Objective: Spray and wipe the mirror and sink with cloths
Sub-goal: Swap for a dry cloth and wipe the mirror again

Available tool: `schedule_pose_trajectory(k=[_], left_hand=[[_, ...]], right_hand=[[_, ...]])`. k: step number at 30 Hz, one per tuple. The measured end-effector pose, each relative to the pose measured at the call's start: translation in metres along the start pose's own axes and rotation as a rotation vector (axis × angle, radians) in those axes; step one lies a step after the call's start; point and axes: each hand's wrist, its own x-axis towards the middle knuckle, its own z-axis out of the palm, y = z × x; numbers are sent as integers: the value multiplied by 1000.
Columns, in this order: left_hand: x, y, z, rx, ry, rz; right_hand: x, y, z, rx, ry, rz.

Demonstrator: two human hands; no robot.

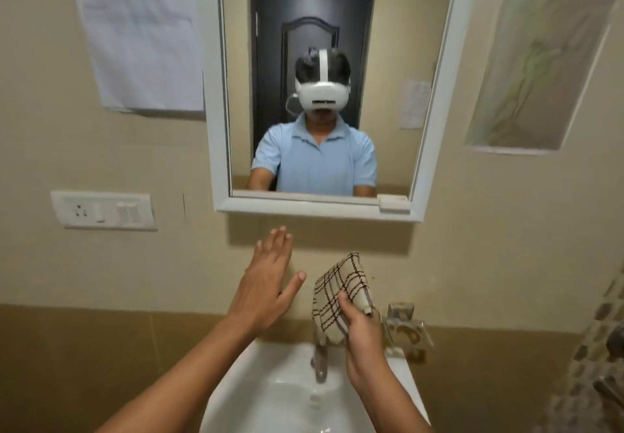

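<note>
A white-framed mirror [388, 61] hangs on the beige wall above a white sink [270, 395]. A metal tap [320, 361] rises at the sink's back edge. My right hand [363, 338] grips a folded cream cloth [337, 294] with brown checks, held up in front of the tap and below the mirror. My left hand [266, 287] is raised beside the cloth with its fingers straight and spread, holding nothing. No spray bottle is in view.
A switch and socket plate [104, 211] sits on the wall at the left. A paper sheet [141, 34] hangs left of the mirror. A wall niche [537, 74] is at the right. A metal soap holder [407, 328] is right of the tap.
</note>
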Motion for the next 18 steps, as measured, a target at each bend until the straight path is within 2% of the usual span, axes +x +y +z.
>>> schedule_pose_trajectory(k=[7,12,18], left_hand=[[69,4,-71,152,261,90],[120,3,-119,249,348,92],[181,1,-181,364,458,86]], right_hand=[[13,-71,47,-35,137,-447],[8,-134,93,-23,146,-723],[4,-221,146,-200,187,-1098]])
